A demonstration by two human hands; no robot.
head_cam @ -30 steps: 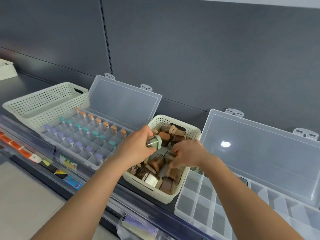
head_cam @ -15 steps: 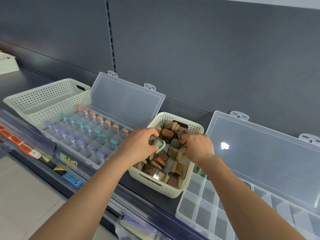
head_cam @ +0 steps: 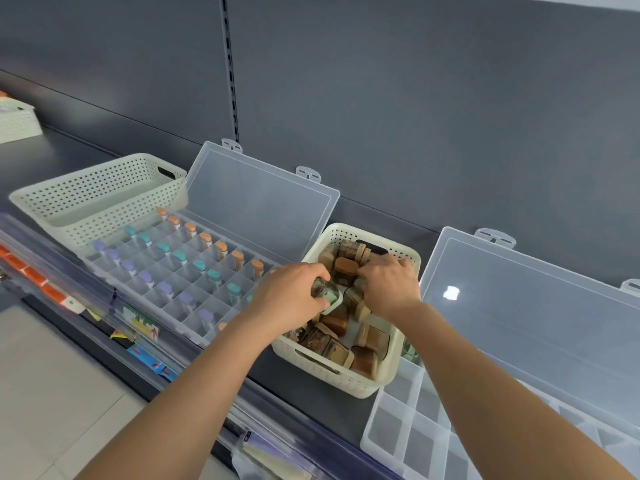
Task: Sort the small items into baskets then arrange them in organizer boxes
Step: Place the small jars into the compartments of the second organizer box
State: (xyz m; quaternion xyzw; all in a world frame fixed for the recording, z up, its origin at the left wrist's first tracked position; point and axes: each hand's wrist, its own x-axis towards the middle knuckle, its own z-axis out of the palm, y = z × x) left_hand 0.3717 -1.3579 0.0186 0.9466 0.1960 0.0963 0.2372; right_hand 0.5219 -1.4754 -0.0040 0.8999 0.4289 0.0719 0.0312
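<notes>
A cream perforated basket point(head_cam: 346, 379) in the middle of the shelf holds several small glass jars with brown lids point(head_cam: 337, 320). My left hand point(head_cam: 287, 296) grips a small jar with a pale green lid point(head_cam: 327, 295) over the basket's left side. My right hand point(head_cam: 389, 284) reaches into the back of the basket with its fingers curled among the jars; what it holds is hidden. To the right lies an open clear organizer box point(head_cam: 408, 434) with bare compartments.
To the left, an open clear organizer point(head_cam: 194, 271) holds rows of vials with purple, teal and orange caps. A second cream basket point(head_cam: 100, 199) sits behind it, and another basket point(head_cam: 15, 123) stands far left. Price tags line the shelf's front rail point(head_cam: 138, 323).
My right hand has moved from the basket's middle toward its back. My left hand has kept the green-lidded jar and tilted it lower. The camera has shifted slightly.
</notes>
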